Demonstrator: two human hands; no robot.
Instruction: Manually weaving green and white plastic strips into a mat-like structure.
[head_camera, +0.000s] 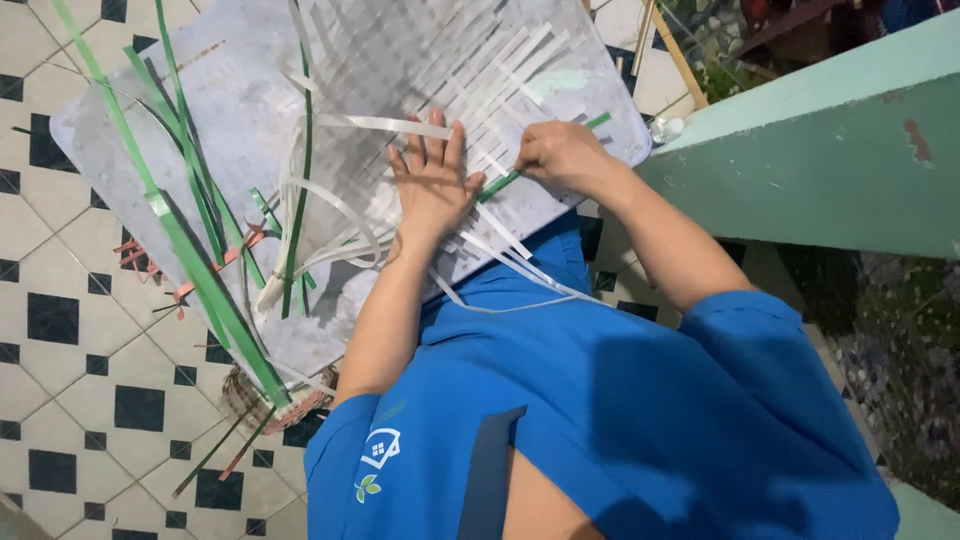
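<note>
A mat woven of white plastic strips (400, 60) lies on a pale grey board (220, 110). My left hand (432, 185) lies flat on the mat's near edge with its fingers spread, holding nothing. Just to its right, my right hand (560, 155) is closed on a green strip (598, 121) that runs slantwise through the weave. Loose white strip ends (510, 262) trail off the mat towards my blue shirt (620, 400).
Long green strips (200, 270) and curling white strips (330, 200) lie across the board's left half. A few pink strips (140, 255) stick out at its left edge. A small woven basket (270, 405) sits under the board on a black-and-white tiled floor (60, 330). A green wall (820, 150) rises at the right.
</note>
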